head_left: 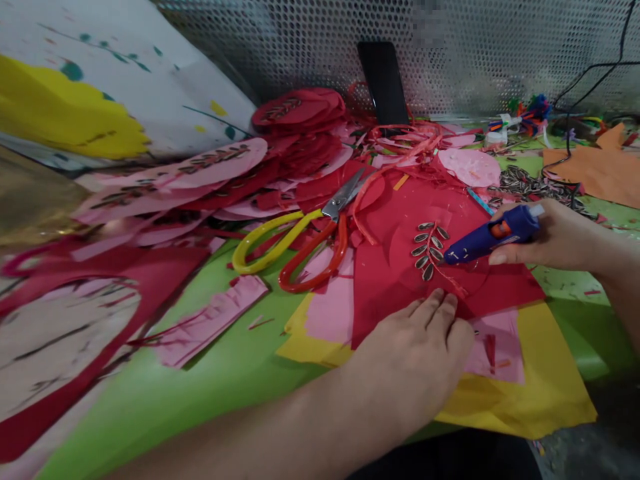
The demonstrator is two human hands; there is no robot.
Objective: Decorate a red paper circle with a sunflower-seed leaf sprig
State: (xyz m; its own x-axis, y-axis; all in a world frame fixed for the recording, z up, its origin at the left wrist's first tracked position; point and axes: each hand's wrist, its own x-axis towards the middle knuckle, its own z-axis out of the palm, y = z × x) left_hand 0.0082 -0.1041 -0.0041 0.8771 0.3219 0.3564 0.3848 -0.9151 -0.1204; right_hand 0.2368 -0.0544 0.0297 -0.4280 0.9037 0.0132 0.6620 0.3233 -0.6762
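My right hand (550,237) is closed around a blue glue gun (493,237) with an orange trigger. Its nozzle points left at a sprig of sunflower seeds (429,250) stuck on a red paper circle (435,263). My left hand (420,347) rests on the near edge of the red paper, fingers together and curled down, pressing it. Under the red sheet lie pink (330,310) and yellow paper (550,380) sheets on a green table (235,373).
Large scissors (300,243) with yellow and red handles lie left of the red sheet. Piles of red and pink paper circles with seed sprigs (210,167) spread left and back. A black phone (384,83) leans on a perforated metal wall. Loose seeds (525,183) and orange paper (595,170) lie right.
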